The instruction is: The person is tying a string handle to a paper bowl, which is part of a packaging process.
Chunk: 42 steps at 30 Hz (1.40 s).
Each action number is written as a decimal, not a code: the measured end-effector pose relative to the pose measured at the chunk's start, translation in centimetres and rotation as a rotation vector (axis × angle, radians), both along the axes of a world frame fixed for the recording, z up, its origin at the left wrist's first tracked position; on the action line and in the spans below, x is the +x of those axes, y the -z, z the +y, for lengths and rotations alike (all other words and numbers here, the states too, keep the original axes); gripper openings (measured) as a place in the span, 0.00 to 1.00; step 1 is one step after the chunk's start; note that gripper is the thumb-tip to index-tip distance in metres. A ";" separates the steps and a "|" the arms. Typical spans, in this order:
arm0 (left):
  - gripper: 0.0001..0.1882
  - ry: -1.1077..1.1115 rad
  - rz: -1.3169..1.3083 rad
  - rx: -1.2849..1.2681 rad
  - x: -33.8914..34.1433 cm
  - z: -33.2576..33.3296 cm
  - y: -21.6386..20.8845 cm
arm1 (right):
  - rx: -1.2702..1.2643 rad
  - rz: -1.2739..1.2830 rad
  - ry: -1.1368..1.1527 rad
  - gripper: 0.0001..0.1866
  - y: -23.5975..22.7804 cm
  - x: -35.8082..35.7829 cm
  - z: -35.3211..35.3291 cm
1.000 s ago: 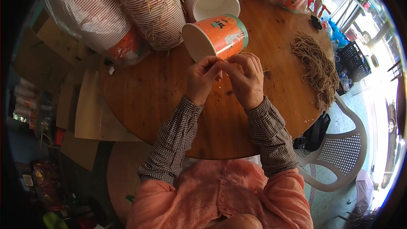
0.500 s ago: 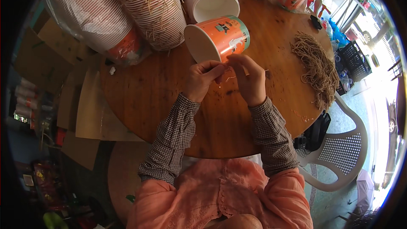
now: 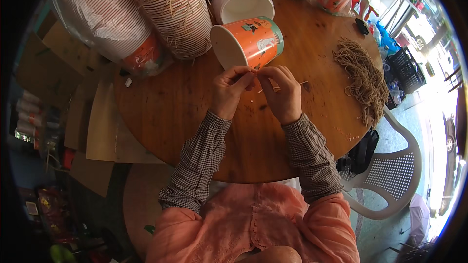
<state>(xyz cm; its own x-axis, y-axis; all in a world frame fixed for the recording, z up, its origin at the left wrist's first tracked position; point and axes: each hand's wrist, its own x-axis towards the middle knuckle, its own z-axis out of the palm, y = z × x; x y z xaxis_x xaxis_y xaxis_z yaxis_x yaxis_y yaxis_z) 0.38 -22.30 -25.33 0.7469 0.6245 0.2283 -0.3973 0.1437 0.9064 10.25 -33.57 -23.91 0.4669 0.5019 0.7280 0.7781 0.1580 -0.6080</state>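
An orange-and-teal paper bucket (image 3: 263,44) lies on its side, its white open mouth facing left and toward me. At the near side of its rim my left hand (image 3: 230,90) and my right hand (image 3: 282,92) meet fingertip to fingertip, both pinched closed. A thin tan string (image 3: 304,83) shows beside my right hand, with a short piece between the hands. My fingertips seem to grip this string, though they hide most of it. Whether they touch the bucket is hard to see.
Tall stacks of nested paper buckets (image 3: 170,14) with string bits stand at the far left, one stack (image 3: 97,19) in clear plastic. A white bucket (image 3: 246,7) lies behind. A heap of tan strings (image 3: 358,78) covers the table's right side. A grey plastic chair (image 3: 395,175) stands right.
My right hand has come down and left, its fingers closing against my left fingertips. The bucket has turned slightly and shifted a little left.
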 end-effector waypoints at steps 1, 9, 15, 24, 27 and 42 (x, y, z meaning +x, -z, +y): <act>0.06 0.005 -0.005 0.003 0.0 -0.1 -0.1 | 0.011 -0.034 0.008 0.06 -0.1 -0.1 0.0; 0.05 0.043 -0.060 -0.011 -0.1 0.2 0.2 | 0.006 0.017 0.037 0.06 0.4 -0.7 0.5; 0.03 0.015 0.026 0.000 0.1 -0.1 0.0 | 0.011 -0.128 0.080 0.07 0.7 -0.3 0.5; 0.03 -0.010 -0.059 -0.008 0.3 0.2 0.4 | 0.012 -0.279 0.106 0.11 0.5 -0.2 0.2; 0.03 -0.044 0.014 0.080 0.1 0.1 0.4 | 0.001 -0.260 0.101 0.08 0.3 -0.3 0.1; 0.05 -0.159 0.057 0.351 0.2 -0.8 0.4 | 0.001 -0.285 0.107 0.11 0.7 0.1 0.2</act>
